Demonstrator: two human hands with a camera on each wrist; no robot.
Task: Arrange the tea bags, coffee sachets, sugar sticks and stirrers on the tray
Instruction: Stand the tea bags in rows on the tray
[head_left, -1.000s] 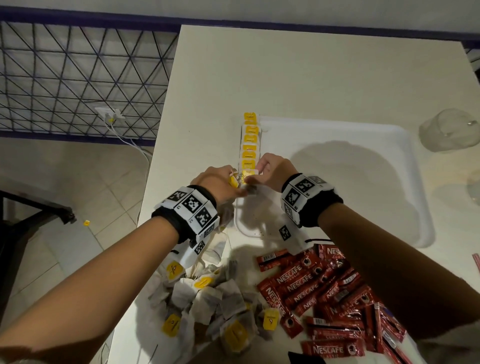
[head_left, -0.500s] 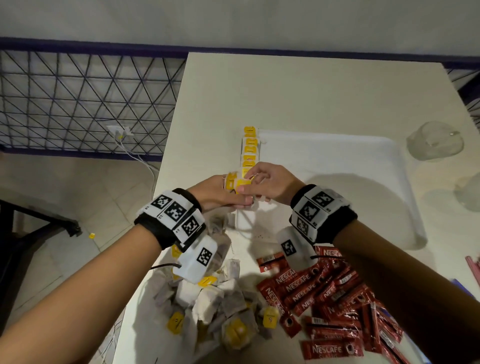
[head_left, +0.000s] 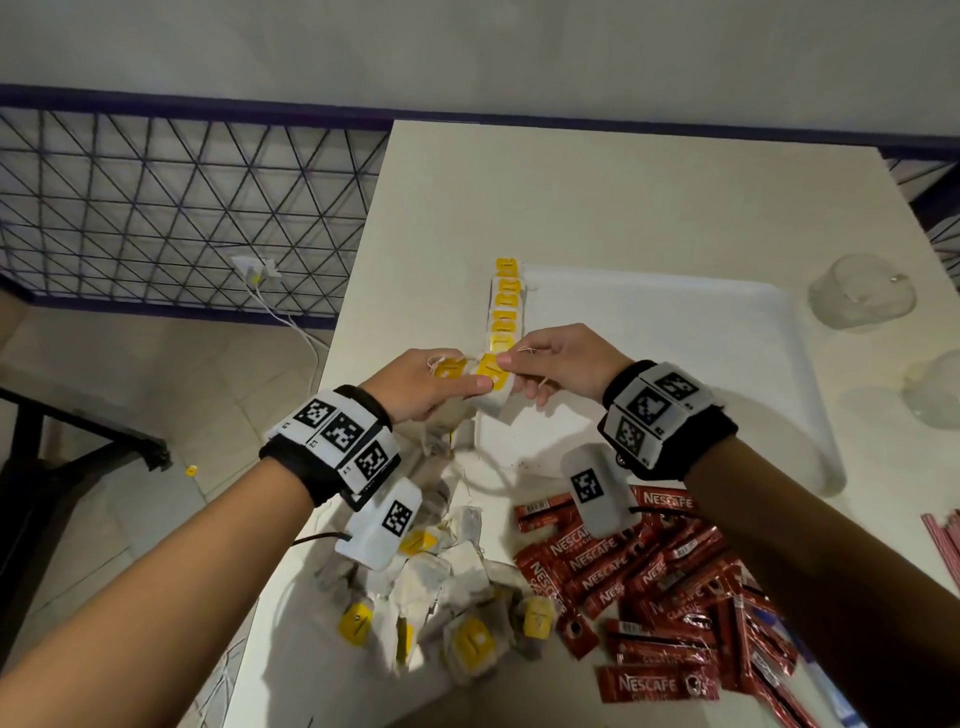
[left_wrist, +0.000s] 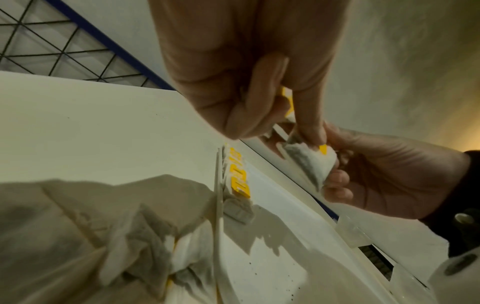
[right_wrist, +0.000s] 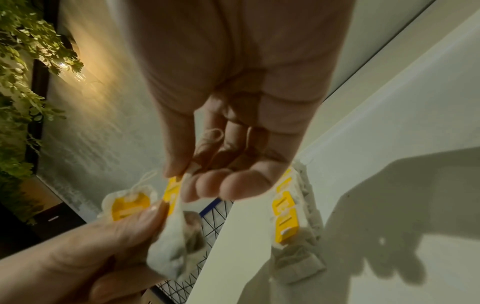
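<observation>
On the surface (head_left: 623, 197) we see the white tray (head_left: 675, 332), a row of tea bags (head_left: 505, 306) along its left rim. The Nescafe sachets (head_left: 639, 577) lie near us. Above the tray's left rim, our left hand (head_left: 431, 382) and right hand (head_left: 561, 364) both pinch one tea bag (head_left: 493, 371).

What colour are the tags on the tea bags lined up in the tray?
Yellow tags; clearest in the head view.
</observation>
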